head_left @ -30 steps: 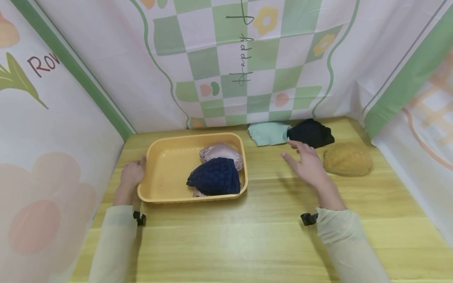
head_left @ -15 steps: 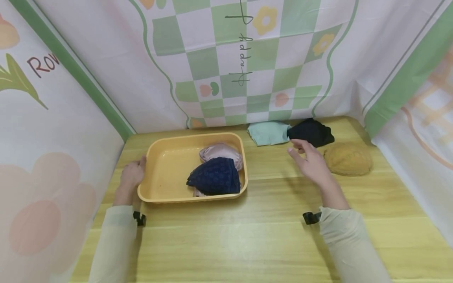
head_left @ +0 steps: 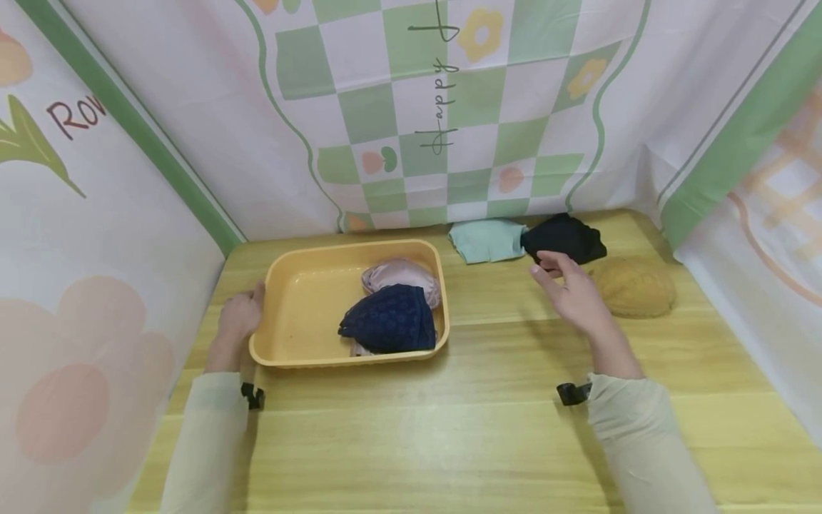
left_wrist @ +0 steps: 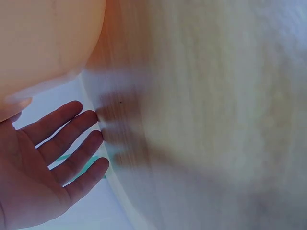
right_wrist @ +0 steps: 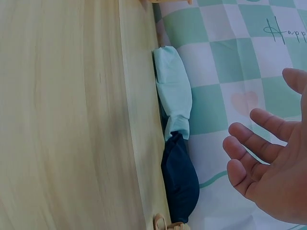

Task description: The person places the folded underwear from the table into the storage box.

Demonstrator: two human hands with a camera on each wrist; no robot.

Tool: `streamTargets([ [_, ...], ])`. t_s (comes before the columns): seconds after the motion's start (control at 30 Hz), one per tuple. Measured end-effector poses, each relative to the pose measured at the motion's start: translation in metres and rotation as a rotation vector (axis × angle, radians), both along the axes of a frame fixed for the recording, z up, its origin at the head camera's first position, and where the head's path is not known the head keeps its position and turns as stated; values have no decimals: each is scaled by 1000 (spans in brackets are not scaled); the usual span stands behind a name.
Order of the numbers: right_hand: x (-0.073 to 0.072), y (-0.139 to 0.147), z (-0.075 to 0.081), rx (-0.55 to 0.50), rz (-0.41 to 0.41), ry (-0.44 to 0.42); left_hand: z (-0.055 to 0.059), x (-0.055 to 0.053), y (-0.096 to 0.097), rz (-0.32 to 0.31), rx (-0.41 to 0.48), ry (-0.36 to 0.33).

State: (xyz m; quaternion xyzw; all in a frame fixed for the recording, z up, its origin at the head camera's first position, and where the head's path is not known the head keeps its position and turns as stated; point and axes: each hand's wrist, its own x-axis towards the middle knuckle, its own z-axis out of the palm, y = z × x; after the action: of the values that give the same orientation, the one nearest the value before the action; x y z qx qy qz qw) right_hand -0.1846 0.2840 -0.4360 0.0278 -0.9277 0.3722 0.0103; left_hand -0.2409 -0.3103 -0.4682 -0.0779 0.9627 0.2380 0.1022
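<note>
Touching the yellow tray [head_left: 308, 307] at its nine-o'clock rim, the left hand [head_left: 240, 314] lay unclenched in the head view; the empty right hand [head_left: 574, 296] hung at the black cloth's [head_left: 565, 238] six o'clock. The left-wrist view showed straight fingers [left_wrist: 69, 134], the right-wrist view loosely bent ones, mint cloth [right_wrist: 173, 88] at ten o'clock.

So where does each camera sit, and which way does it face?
Head: on the head, facing forward and down at the tray and table; left hand, right hand and sleeves show.
Left wrist: on that wrist, facing the tray's outside and table; left hand shows.
Right wrist: on that wrist, facing the mint cloth and black cloth; right hand shows.
Head and right wrist share both cloths.
</note>
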Motion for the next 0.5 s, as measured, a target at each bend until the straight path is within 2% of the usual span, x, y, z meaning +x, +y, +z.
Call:
streamTargets([
  [0.5, 7, 13, 0, -1, -39, -51, 1, 1, 0, -2, -6, 19],
])
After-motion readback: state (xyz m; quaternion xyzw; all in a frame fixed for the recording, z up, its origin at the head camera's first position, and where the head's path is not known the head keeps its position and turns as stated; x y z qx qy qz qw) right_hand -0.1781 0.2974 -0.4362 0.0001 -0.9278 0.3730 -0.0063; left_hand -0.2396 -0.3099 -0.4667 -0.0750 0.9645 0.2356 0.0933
